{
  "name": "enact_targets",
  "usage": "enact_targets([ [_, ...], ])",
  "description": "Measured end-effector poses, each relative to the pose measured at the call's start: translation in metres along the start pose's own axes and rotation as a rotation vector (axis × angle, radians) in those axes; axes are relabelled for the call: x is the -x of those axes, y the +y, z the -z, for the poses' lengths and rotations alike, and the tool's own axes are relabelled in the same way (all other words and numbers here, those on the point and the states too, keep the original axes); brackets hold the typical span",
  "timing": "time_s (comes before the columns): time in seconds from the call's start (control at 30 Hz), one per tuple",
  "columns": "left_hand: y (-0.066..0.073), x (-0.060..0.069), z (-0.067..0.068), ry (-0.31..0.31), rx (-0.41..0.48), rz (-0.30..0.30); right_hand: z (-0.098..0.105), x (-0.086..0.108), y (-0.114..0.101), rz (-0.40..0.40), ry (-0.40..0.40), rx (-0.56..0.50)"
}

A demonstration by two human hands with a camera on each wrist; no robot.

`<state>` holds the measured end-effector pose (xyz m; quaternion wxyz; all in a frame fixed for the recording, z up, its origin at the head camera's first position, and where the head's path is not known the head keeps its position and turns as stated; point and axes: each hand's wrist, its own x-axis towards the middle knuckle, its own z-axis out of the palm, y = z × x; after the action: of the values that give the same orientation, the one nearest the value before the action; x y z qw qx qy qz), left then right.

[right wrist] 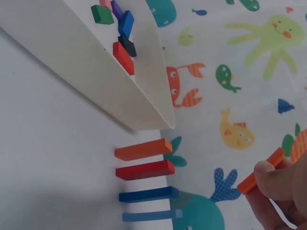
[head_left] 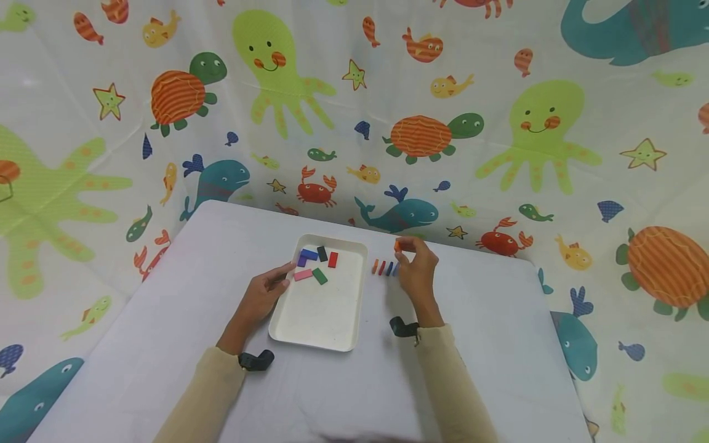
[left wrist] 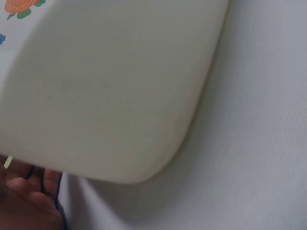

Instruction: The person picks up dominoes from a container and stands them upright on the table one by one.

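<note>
My right hand (head_left: pixel 419 271) pinches an orange block (right wrist: pixel 250 183) between thumb and fingers, above the table's far part. Close by, a row of slim blocks stands on the cloth: an orange one (right wrist: pixel 141 150), a red one (right wrist: pixel 144 170), a dark blue one (right wrist: pixel 147 194) and a light blue one (right wrist: pixel 148 215). At the left side of a white tray (head_left: pixel 318 317), my left hand (head_left: pixel 260 298) holds the rim, thumb on top. Inside the tray lie a blue block (head_left: pixel 309 254), a purple one (head_left: pixel 301 261), a black one (head_left: pixel 322 253), a red one (head_left: pixel 333 259), a pink one (head_left: pixel 303 275) and a green one (head_left: pixel 319 276).
A white cloth covers the table (head_left: pixel 498 369). Behind its far edge hangs a curtain (head_left: pixel 343 135) printed with sea animals. The tray's raised wall stands just left of the block row.
</note>
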<state>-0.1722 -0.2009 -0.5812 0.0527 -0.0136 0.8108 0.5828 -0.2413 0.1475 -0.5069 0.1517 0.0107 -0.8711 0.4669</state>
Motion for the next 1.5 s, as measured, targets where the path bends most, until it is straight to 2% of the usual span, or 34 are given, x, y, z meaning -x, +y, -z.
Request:
enact_targets([
  [0.73,0.001,0.001,0.000,-0.001,-0.010,0.000,0.022,-0.003,0.021,-0.067,0.065,-0.002],
  [1.17,0.001,0.002,0.000,0.008,-0.029,0.002,0.026,0.000,0.033,-0.092,0.062,0.008],
  [1.5,0.000,0.001,0.000,0.002,-0.018,-0.013,0.026,0.002,0.041,-0.129,0.025,0.016],
])
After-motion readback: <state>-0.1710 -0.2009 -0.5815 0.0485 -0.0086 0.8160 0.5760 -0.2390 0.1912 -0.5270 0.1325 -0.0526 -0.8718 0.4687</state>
